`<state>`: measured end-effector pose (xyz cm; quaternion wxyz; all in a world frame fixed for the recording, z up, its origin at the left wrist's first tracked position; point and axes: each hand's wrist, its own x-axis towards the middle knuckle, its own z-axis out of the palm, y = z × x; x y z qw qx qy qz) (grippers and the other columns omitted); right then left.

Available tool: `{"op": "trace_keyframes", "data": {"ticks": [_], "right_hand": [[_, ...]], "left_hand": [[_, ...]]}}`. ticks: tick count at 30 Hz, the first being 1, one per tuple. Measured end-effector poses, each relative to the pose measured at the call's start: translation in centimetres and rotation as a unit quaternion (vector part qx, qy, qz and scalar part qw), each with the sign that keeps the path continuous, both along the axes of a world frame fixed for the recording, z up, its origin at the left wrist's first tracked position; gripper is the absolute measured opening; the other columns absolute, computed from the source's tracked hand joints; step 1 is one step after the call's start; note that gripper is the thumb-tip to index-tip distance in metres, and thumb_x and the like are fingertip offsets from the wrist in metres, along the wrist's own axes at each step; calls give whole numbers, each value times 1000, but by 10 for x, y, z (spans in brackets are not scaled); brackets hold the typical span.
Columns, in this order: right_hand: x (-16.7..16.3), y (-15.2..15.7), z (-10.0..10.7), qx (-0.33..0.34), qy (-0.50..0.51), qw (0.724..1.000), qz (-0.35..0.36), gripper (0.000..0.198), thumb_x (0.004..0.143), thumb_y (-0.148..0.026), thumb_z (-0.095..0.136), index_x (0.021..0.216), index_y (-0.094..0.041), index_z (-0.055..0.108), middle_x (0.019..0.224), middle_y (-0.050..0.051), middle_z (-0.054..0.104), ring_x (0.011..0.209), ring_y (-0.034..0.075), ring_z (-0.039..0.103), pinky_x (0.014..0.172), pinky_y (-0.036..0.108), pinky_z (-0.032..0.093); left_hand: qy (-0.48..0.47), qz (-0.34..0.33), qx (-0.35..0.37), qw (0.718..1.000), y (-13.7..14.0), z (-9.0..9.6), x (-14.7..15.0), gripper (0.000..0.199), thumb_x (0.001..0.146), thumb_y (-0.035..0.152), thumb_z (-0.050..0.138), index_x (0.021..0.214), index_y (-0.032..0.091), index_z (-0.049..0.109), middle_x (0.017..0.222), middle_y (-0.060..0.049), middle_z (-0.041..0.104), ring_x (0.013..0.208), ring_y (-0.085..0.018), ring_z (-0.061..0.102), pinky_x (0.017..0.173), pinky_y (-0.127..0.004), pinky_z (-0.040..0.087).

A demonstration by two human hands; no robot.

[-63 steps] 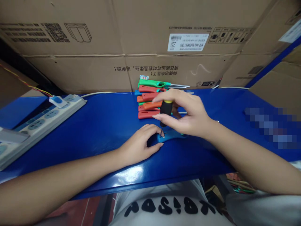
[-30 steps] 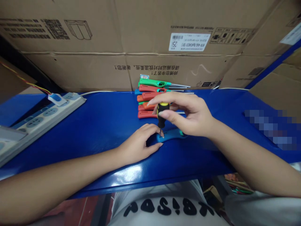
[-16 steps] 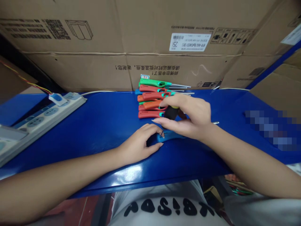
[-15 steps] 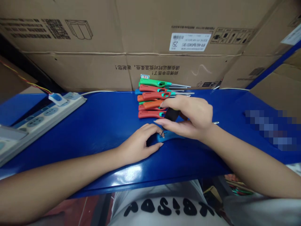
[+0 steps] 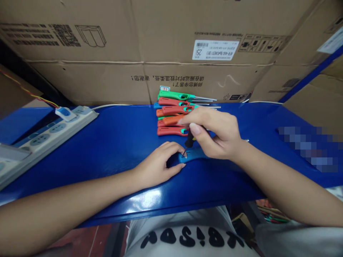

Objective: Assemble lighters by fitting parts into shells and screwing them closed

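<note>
A blue long-necked lighter (image 5: 197,154) lies flat on the blue tabletop (image 5: 120,132). My left hand (image 5: 163,162) pinches its handle end between thumb and fingers. In my right hand (image 5: 217,132) is a screwdriver (image 5: 189,139) with a black handle, held at a slant. Its thin shaft reaches down to the lighter's handle end, beside my left fingertips. The lighter's middle is covered by my right hand; only its metal tip shows past the wrist. Just beyond, several red, orange and green lighters (image 5: 171,131) lie stacked, nozzles to the right.
A white power strip (image 5: 61,126) with a plug in it runs along the left side. Large cardboard boxes (image 5: 107,78) wall off the back. A pixelated object (image 5: 308,148) lies at the right. The table's front edge is close to my body.
My right thumb and fingers have shifted on the screwdriver, showing more of its handle and shaft. My left hand stays on the blue lighter.
</note>
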<state>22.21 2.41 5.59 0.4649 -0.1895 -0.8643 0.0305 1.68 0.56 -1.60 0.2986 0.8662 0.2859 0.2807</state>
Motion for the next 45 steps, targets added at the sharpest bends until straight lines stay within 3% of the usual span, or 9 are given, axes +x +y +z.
{"op": "trace_keyframes", "data": {"ticks": [4, 8, 11, 17, 23, 29, 35, 41, 45], "right_hand": [[1, -5, 4, -190, -58, 978, 63, 45, 107, -26, 36, 151, -20, 44, 131, 8, 69, 87, 10, 72, 73, 22, 58], [-2, -3, -1, -37, -28, 997, -63, 26, 96, -29, 61, 119, -18, 68, 107, 5, 77, 78, 12, 71, 72, 23, 56], [-2, -2, -2, 64, -2, 989, -132, 13, 94, -28, 62, 99, -18, 70, 89, 3, 78, 76, 13, 73, 73, 23, 56], [0, -6, 6, -113, -81, 990, 5, 43, 105, -26, 39, 146, -18, 47, 130, 8, 70, 98, 14, 73, 84, 26, 59], [-2, -4, -4, 102, -32, 980, -166, 30, 95, -40, 64, 116, -20, 70, 108, 7, 79, 89, 18, 76, 80, 26, 60], [-2, -5, 4, -87, -63, 994, -22, 40, 106, -26, 38, 142, -18, 54, 128, 7, 72, 90, 12, 74, 79, 24, 59], [3, -4, 4, 49, -49, 992, -109, 25, 95, -40, 64, 109, -21, 73, 91, 2, 80, 74, 14, 72, 76, 26, 58], [0, -2, 0, -205, -39, 975, 81, 41, 110, -31, 30, 142, -16, 51, 112, 6, 74, 69, 6, 68, 61, 17, 53], [3, 3, -4, -31, -19, 999, -17, 27, 99, -37, 61, 115, -16, 68, 92, 2, 76, 74, 10, 71, 69, 20, 54]], "left_hand": [[2, -3, 6, 1000, 0, 0, 0, 13, 93, 23, 65, 105, 22, 60, 111, -4, 67, 107, -22, 63, 98, -39, 49], [0, -2, -1, 1000, 0, 1, 0, 14, 92, 19, 66, 104, 22, 60, 108, -3, 67, 106, -21, 61, 98, -38, 48], [-2, -3, -3, 1000, 0, 1, 0, 15, 92, 19, 66, 105, 22, 60, 108, -3, 67, 106, -21, 61, 98, -37, 48], [-1, -4, -9, 1000, 0, 1, -1, 14, 93, 21, 65, 106, 22, 59, 110, -4, 67, 106, -22, 62, 98, -39, 49], [-6, -3, -4, 1000, 0, 0, 0, 15, 92, 20, 66, 105, 22, 59, 109, -3, 67, 107, -21, 62, 98, -38, 48], [-5, -5, -4, 1000, 0, 1, 0, 14, 92, 19, 67, 104, 22, 60, 109, -2, 67, 106, -20, 62, 98, -36, 48], [-11, -5, 0, 1000, 0, -1, 0, 16, 92, 18, 67, 105, 21, 59, 108, -2, 67, 106, -20, 62, 98, -36, 48], [-5, -8, 8, 1000, 0, 0, -1, 14, 93, 20, 67, 105, 21, 61, 110, -2, 67, 107, -19, 62, 99, -34, 47], [-2, -5, 3, 1000, 0, 0, -1, 13, 93, 19, 67, 105, 20, 60, 109, -2, 67, 106, -18, 61, 99, -34, 47]]}}
